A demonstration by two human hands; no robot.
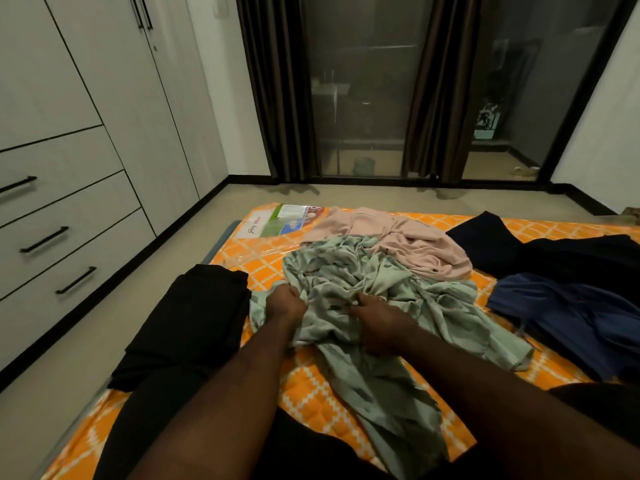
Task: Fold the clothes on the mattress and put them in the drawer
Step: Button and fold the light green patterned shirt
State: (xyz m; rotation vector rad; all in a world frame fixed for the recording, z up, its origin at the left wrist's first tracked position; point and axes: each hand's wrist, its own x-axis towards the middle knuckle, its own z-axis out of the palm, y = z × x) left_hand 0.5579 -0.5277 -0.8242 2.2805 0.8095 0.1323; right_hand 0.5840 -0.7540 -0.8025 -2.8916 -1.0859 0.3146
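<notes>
The pale green garment [363, 282] lies crumpled in the middle of the orange patterned mattress [263, 268], straight ahead at twelve o'clock from the person, with one long end trailing back toward six o'clock between the forearms. It looks placed there as the piece in hand, pulled close where both arms reach it easily, while the rest wait around it. A pink garment [408, 244] touches its far edge at about one o'clock. A navy garment [568, 317] lies at three o'clock, and a black garment [554, 254] lies beyond it at two o'clock. At nine o'clock a dark folded stack [201, 317] sits near the mattress edge, probably set on the side nearest the drawers [69, 216], which stand shut along the wall at ten o'clock. The left hand [285, 303] has its fingers curled in, pinching a bunch of the green cloth at its near left edge. The right hand [375, 318], just beside it, grips another gather of the same cloth, thumb and fingers closed over the fabric. Holding two points close together like this seems meant to find an edge or seam and shake the garment flat. I judge the folding of this piece to be barely begun, since it is not yet spread out.
</notes>
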